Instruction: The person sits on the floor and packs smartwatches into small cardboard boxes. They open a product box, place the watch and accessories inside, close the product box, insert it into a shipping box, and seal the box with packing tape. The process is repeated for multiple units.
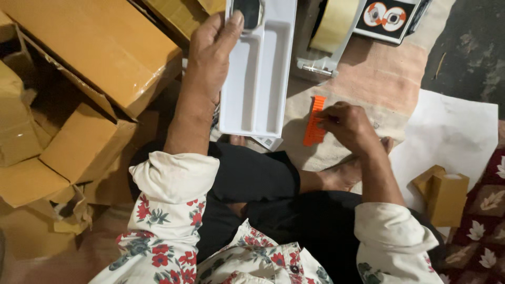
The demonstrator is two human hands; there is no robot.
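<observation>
An orange ridged watch strap point(314, 122) is pinched at its side by the fingers of the right hand point(347, 126), just above the cloth on the floor. Farther out, a white moulded tray point(258, 79) is gripped along its left edge by the left hand point(209, 55), thumb pressed on its upper rim. Beyond it, a tape dispenser point(330, 31) is seen beside cardboard boxes point(100, 47).

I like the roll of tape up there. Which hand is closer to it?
Left. The left hand grips the white tray lying just beside the tape roll. The right hand is lower down, its fingers pinching the orange strap.
</observation>
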